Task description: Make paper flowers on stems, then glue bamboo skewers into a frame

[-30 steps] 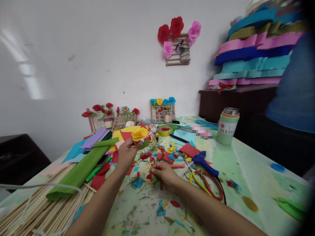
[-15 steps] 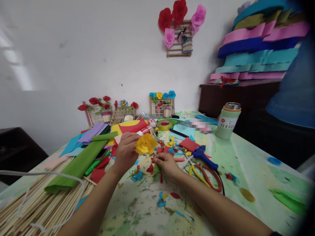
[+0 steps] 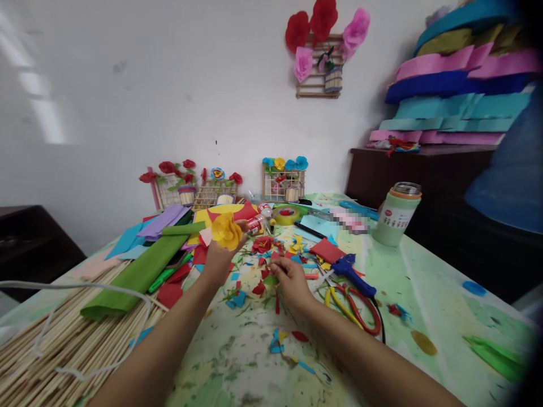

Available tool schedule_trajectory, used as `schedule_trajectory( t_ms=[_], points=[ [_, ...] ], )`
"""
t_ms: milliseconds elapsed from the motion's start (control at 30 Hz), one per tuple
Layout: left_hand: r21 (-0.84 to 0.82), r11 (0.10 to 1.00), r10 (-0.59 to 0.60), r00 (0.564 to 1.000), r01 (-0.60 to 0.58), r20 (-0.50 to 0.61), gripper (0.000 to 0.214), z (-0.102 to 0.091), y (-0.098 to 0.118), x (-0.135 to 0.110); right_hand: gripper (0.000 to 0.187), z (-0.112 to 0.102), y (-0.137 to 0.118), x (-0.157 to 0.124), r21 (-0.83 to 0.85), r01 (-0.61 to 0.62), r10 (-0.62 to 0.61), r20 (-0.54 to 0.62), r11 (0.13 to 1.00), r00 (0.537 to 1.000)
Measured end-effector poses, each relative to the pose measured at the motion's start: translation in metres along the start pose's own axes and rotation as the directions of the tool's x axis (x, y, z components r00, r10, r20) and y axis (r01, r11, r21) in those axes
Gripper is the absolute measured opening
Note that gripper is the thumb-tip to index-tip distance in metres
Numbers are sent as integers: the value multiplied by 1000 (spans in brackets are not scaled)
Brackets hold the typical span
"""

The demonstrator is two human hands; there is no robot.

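Note:
My left hand [image 3: 217, 264] is closed behind a yellow paper flower [image 3: 227, 230], holding it up above the table; the flower hides part of the fingers. My right hand [image 3: 292, 278] is low over the scraps, thumb and fingertips pinched at what looks like a green paper leaf [image 3: 270, 280]. Around the fingertips lie red paper scraps [image 3: 258, 288] and a red paper flower [image 3: 262, 244]. To the right of this hand are red-and-yellow-handled scissors [image 3: 360, 308] and a blue glue gun [image 3: 353, 274].
Thin wooden sticks [image 3: 85, 350] and a rolled green paper sheet [image 3: 139, 274] cover the left side, crossed by a white cord [image 3: 127, 299]. A pale green bottle [image 3: 392, 217] stands at right. Yellow tape [image 3: 286, 215] and decorated lattice frames [image 3: 283, 181] are at the back.
My left hand has moved left and tilted the yellow flower up, uncovering the red flower behind. My right hand has shifted slightly up, the green piece with it. The view has turned slightly left.

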State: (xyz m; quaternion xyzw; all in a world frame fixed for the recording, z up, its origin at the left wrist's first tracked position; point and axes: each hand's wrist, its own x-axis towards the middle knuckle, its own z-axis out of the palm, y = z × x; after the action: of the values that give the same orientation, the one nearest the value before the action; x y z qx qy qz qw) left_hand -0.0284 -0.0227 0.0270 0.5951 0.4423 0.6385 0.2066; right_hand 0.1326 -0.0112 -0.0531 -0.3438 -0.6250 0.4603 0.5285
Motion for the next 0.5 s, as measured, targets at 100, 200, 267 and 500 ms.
schedule_trajectory(
  t_ms=[100, 200, 267, 500],
  points=[
    [-214, 966, -111, 980, 145, 165, 39, 8, -4, -3, 13, -1, -1, 1, 61, -7, 9, -34, 998, 999],
    [-296, 898, -242, 926, 326, 289, 37, 14, -8, -8, 14, -1, 0, 3, 75, -23, 25, -22, 997, 999],
    [-332, 853, -312, 903, 404, 297, 39, 16, -12, -9, 14, 0, 1, 3, 76, -33, 34, -2, 997, 999],
    [-199, 933, -253, 939, 301, 234, 33, 11, -18, -5, 17, 1, 6, 2, 63, -54, 52, 37, 997, 998]
  ],
)
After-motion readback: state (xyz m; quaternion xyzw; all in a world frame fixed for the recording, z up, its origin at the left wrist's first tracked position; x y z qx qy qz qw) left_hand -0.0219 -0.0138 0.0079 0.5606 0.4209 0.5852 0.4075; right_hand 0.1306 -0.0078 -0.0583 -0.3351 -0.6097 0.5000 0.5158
